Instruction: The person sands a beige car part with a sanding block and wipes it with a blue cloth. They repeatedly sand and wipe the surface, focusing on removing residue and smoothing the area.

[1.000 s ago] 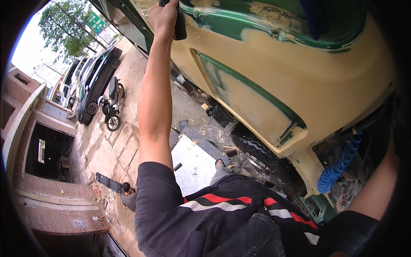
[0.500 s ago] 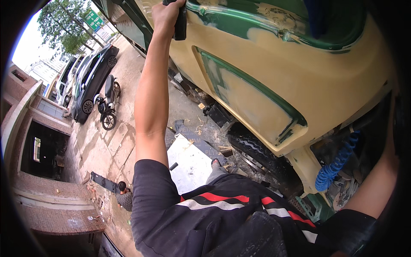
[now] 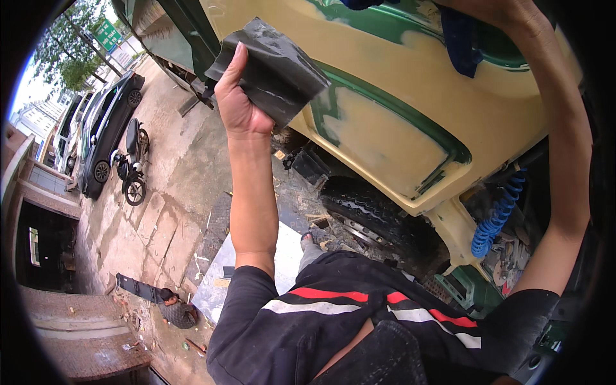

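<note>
My left hand [image 3: 240, 106] grips a dark grey sheet of sandpaper [image 3: 276, 67], thumb on the near face and fingers hidden behind it. The sheet is held up in front of the cream and green vehicle body [image 3: 385, 122], whose smoothed filler patches show around a recessed panel. At the top right, my right hand [image 3: 491, 9] is bent over a dark blue cloth [image 3: 461, 48], which hangs down against the bodywork. The upper edge of the picture cuts off part of that hand, but it appears closed on the cloth.
Beneath the body is a black tyre [image 3: 359, 205]. A coiled blue hose [image 3: 497, 215] hangs at right. A white board [image 3: 289, 247] lies by my foot among debris. At left are a motorcycle [image 3: 133, 160], a dark car [image 3: 106, 138] and a crouching person [image 3: 178, 311].
My left hand has come down from the upper bodywork, turning the dark sheet's broad face into view. My right hand has come into the picture above the blue cloth. The view has shifted.
</note>
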### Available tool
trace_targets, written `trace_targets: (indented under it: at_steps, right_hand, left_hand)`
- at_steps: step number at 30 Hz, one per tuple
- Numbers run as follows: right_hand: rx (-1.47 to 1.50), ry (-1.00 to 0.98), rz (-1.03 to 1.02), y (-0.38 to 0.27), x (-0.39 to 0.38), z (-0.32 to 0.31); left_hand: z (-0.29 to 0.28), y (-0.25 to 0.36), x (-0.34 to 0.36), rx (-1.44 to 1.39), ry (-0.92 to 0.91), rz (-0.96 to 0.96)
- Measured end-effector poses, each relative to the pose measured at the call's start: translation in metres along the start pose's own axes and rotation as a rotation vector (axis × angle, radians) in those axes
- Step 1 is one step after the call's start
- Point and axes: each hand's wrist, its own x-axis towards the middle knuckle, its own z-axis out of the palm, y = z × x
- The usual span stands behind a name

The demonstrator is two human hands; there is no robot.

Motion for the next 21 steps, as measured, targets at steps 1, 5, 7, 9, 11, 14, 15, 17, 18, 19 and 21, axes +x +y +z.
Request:
trace_targets:
  at_steps: [1, 5, 7, 9, 11, 14, 15, 17, 18, 19, 21]
  right_hand:
    - [-0.034, -0.121, 0.023, -0.016, 0.0, 0.008]
    - [0.182, -0.297, 0.176, -0.098, -0.013, 0.067]
    - [0.267, -0.342, 0.169, -0.15, -0.016, 0.113]
    - [0.415, -0.42, 0.223, -0.177, -0.03, 0.137]
    - [0.794, -0.522, 0.324, -0.186, -0.036, 0.14]
    - [1.082, -0.291, 0.517, -0.184, -0.036, 0.144]
    - [1.097, -0.251, 0.749, -0.183, -0.026, 0.131]
    - [1.176, -0.265, 0.932, -0.197, -0.013, 0.114]
    - [1.186, -0.286, 0.902, -0.21, -0.008, 0.115]
    - [1.068, -0.346, 0.868, -0.231, -0.008, 0.123]
    - [1.045, -0.374, 0.93, -0.256, 0.006, 0.138]
  left_hand:
    - [-0.001, -0.013, -0.011, -0.105, -0.105, -0.028]
    - [-0.03, -0.052, -0.038, -0.27, -0.189, -0.162]
    - [-0.067, -0.065, -0.047, -0.356, -0.175, -0.243]
    - [-0.092, -0.074, -0.045, -0.517, -0.173, -0.351]
    - [-0.112, -0.07, -0.043, -0.446, -0.06, -0.367]
    - [-0.141, -0.055, -0.035, -0.287, 0.02, -0.301]
    - [-0.131, -0.042, -0.035, -0.286, 0.055, -0.257]
    - [-0.132, -0.034, -0.025, -0.036, 0.059, -0.035]
    - [-0.13, -0.032, -0.019, 0.107, 0.04, 0.068]
    - [-0.13, -0.037, -0.013, 0.258, -0.009, 0.159]
    - [-0.125, -0.054, -0.004, 0.496, 0.008, 0.325]
